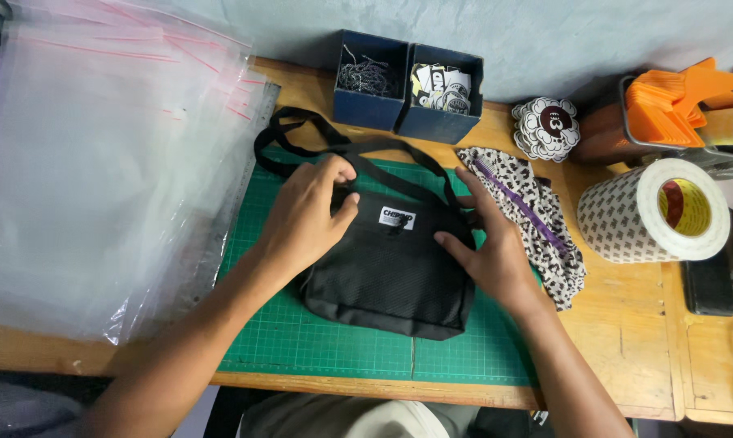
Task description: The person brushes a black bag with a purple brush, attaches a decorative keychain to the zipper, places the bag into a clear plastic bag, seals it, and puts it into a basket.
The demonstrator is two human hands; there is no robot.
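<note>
A small black sling bag (395, 272) with a white label lies on a green cutting mat (318, 341). Its black strap (301, 134) loops toward the back of the mat. My left hand (305, 215) rests on the bag's upper left corner, fingers curled on the strap's base. My right hand (488, 243) lies flat against the bag's right side, thumb on the front panel, fingers spread toward the top right corner.
A stack of clear zip bags (98, 162) covers the left of the wooden table. Two dark blue boxes (407, 81) stand at the back. A black-and-white spotted pouch (537, 219), round stickers (545, 126), a big tape roll (654, 211) and orange pieces (674, 101) lie right.
</note>
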